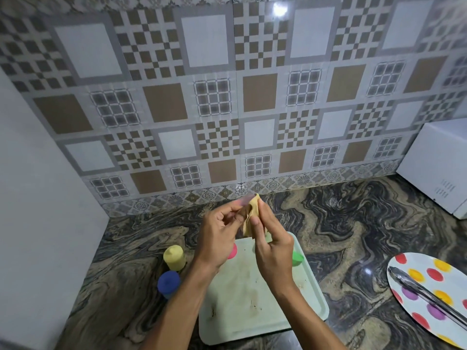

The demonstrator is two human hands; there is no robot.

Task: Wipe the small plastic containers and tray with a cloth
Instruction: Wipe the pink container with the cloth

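Left hand (217,233) pinches a small container (244,200), right hand (273,251) grips the cloth (249,219) pressed to it, both up over the tray (252,311). Next pots lie straight below: pink pot (233,250) nearer the left hand, green pot (297,257) at the rim nearer the right

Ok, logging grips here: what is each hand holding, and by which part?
The left hand pinches a small translucent container by its lower end; the right hand grips the tan cloth around its bunched middle, against the container.
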